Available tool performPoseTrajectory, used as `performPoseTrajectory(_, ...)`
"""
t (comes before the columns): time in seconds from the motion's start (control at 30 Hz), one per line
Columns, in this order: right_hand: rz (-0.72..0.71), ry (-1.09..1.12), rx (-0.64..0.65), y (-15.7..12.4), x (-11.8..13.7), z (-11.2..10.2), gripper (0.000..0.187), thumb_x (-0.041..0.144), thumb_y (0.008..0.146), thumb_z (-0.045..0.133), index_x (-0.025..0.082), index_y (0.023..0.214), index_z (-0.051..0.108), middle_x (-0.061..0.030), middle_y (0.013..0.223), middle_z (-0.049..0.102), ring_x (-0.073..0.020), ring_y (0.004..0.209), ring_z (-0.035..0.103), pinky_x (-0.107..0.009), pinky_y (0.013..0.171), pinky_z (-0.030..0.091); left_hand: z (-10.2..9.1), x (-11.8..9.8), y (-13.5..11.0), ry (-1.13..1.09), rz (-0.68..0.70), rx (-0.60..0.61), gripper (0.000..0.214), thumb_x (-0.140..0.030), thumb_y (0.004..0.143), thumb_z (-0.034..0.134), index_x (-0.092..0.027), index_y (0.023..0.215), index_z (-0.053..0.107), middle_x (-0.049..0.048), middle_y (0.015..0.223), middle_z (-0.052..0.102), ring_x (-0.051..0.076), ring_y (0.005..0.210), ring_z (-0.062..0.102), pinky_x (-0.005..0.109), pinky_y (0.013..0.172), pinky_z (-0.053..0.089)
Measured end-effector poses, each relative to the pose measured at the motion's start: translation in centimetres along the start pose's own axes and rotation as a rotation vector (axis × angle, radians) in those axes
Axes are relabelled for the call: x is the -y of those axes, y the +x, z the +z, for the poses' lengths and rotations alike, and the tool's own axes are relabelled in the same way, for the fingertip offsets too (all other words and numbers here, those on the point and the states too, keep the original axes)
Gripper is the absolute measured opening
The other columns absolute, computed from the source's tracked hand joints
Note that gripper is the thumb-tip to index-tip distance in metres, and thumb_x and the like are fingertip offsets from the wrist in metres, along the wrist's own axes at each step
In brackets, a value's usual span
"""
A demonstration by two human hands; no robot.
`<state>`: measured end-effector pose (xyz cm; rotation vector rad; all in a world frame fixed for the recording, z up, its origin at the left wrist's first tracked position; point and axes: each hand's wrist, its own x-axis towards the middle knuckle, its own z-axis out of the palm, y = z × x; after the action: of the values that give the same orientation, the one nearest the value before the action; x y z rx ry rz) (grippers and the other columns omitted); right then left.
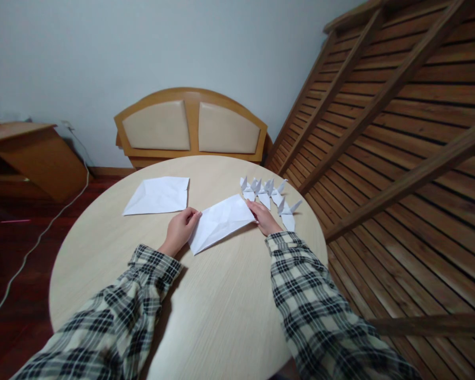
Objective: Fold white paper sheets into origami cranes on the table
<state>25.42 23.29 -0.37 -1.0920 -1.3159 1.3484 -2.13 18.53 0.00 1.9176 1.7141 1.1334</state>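
Note:
A creased sheet of white paper point(221, 220) is held out between my two hands over the middle of the table. Its left end is pinched by my left hand point(181, 228), thumb on top. My right hand point(263, 216) grips the opposite end, its fingers partly hidden beneath the paper. Several folded white paper cranes point(288, 217) stand in a group just beyond and beside my right hand. Another piece of white paper point(157, 195), also creased, lies flat to the far left of the held sheet, apart from my hands.
Everything rests on a round, pale wooden table point(221, 316). Behind it stands a headboard point(193, 124) with cream panels against the wall. A slatted wooden frame point(399, 158) leans close on the right. To the left are a desk point(35, 158) and a white cable point(37, 245) along the floor.

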Motion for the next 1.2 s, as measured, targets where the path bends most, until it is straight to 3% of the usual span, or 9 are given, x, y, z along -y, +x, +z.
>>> performPoseTrajectory(0.17, 0.014, -0.102, 0.063, 0.0, -0.1, 0.1, 0.050, 0.069, 0.074, 0.064, 0.020, 0.074, 0.056, 0.0058, 0.056, 0.042, -0.0078, 0.047, 0.029, -0.024, 0.044, 0.016, -0.1, 0.5, -0.3, -0.018, -0.065, -0.056, 0.032, -0.050, 0.089, 0.049, -0.022, 0.084, 0.062, 0.0021, 0.069, 0.066, 0.020, 0.065, 0.058, 0.029, 0.058, 0.038)
performPoseTrajectory(0.33, -0.084, -0.214, 0.049, 0.0, -0.5, 0.8, 0.048, 0.068, 0.077, 0.061, 0.020, 0.072, 0.058, 0.0052, 0.053, 0.043, -0.0092, 0.045, 0.031, -0.025, 0.043, 0.021, 0.1, 0.2, -0.5, -0.013, -0.039, 0.006, 0.031, -0.050, 0.090, 0.046, -0.022, 0.089, 0.061, 0.0008, 0.065, 0.064, 0.020, 0.060, 0.058, 0.028, 0.054, 0.035)
performPoseTrajectory(0.53, -0.087, -0.271, -0.012, -0.1, -0.9, 1.3, 0.051, 0.069, 0.076, 0.061, 0.022, 0.064, 0.050, 0.0059, 0.048, 0.042, -0.0099, 0.044, 0.037, -0.025, 0.044, 0.029, 0.2, -0.3, -0.8, -0.005, 0.002, 0.058, 0.029, -0.047, 0.090, 0.046, -0.022, 0.087, 0.060, 0.0010, 0.066, 0.063, 0.019, 0.059, 0.057, 0.028, 0.054, 0.035)
performPoseTrajectory(0.97, -0.079, -0.260, -0.028, -0.1, -1.0, 1.2, 0.047, 0.066, 0.081, 0.057, 0.022, 0.067, 0.046, 0.0073, 0.049, 0.042, -0.0092, 0.043, 0.035, -0.025, 0.045, 0.027, 0.4, -0.3, -1.2, -0.051, 0.037, 0.173, 0.030, -0.046, 0.091, 0.048, -0.020, 0.086, 0.061, 0.0019, 0.070, 0.063, 0.017, 0.063, 0.055, 0.028, 0.058, 0.036)
performPoseTrajectory(1.2, -0.107, -0.281, -0.057, -0.1, -0.9, 1.3, 0.046, 0.064, 0.082, 0.056, 0.023, 0.065, 0.044, 0.0070, 0.049, 0.041, -0.0097, 0.043, 0.037, -0.024, 0.044, 0.029, 0.2, -0.6, -1.3, -0.067, 0.032, 0.172, 0.030, -0.046, 0.091, 0.048, -0.019, 0.085, 0.061, 0.0015, 0.068, 0.062, 0.017, 0.061, 0.054, 0.028, 0.057, 0.035)
